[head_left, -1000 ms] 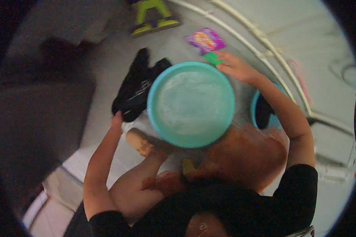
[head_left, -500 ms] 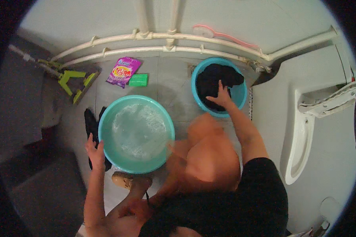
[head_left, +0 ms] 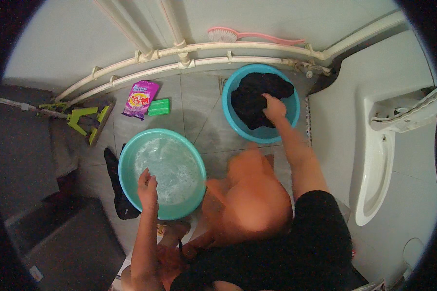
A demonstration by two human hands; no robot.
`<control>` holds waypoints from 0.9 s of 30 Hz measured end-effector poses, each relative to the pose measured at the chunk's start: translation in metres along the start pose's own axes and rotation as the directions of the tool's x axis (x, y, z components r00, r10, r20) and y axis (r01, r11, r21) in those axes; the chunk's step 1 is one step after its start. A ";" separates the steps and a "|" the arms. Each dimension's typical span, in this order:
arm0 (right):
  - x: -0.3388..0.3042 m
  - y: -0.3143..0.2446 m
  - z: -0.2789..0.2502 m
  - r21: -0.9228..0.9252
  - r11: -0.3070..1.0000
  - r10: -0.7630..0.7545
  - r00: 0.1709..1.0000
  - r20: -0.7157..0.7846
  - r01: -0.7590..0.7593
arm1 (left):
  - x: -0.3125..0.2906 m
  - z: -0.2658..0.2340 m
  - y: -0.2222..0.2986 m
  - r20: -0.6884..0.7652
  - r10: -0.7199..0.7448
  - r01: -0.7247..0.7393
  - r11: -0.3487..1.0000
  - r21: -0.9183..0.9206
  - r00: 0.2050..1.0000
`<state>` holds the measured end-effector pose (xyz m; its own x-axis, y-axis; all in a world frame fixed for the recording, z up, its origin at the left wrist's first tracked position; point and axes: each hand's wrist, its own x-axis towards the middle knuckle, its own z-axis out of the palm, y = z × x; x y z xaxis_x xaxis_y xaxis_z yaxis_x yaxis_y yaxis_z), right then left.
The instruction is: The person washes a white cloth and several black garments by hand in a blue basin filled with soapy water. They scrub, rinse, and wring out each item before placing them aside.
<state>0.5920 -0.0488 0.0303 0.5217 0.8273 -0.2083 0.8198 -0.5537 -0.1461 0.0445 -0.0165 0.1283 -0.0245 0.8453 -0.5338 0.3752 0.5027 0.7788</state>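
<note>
My right hand [head_left: 275,107] is at the blue basin on the right, its fingers closed on the dark cloth [head_left: 250,99] heaped inside. What sort of garment it is cannot be made out. My left hand [head_left: 147,190] hangs over the near left part of a larger teal basin [head_left: 202,169], holding nothing, with thumb and fingers apart. Sudsy water [head_left: 172,167] fills that basin. Another dark cloth [head_left: 115,186] lies on the floor along its left side. The blue basin's rim [head_left: 228,123] shows round the heaped cloth.
A purple packet [head_left: 140,99] and a green bar-shaped pack [head_left: 159,106] lie beyond the teal basin. White pipes [head_left: 204,47] run along the wall, with a pink brush [head_left: 257,36] on them. A green-headed mop [head_left: 82,119] leans at left; a white ceramic fixture [head_left: 374,184] stands right.
My right hand has gone from spread fingers on the dark cloth to closing on it. My left hand has moved right, from the teal basin's left side to over it. The view has shifted.
</note>
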 end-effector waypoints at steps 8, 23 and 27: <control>0.001 -0.024 -0.134 0.291 0.916 -0.279 0.960 -0.034 0.277 | 0.010 -0.024 -0.057 -0.082 0.234 -0.219 0.962 0.162 0.969; -0.143 -0.237 -0.359 0.411 0.387 -0.880 0.464 -0.104 0.825 | -0.009 -0.011 0.019 0.397 -0.088 0.346 0.680 -0.646 0.914; -0.166 -0.312 -0.333 0.538 0.373 -0.924 0.353 0.144 0.756 | -0.010 -0.015 0.034 0.427 -0.179 0.459 0.463 -0.759 0.886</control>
<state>0.3283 0.0182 0.4326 -0.6075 0.7905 -0.0777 0.5727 0.3681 -0.7324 0.0436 -0.0052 0.1648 0.3069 0.5820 -0.7531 -0.5405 0.7579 0.3654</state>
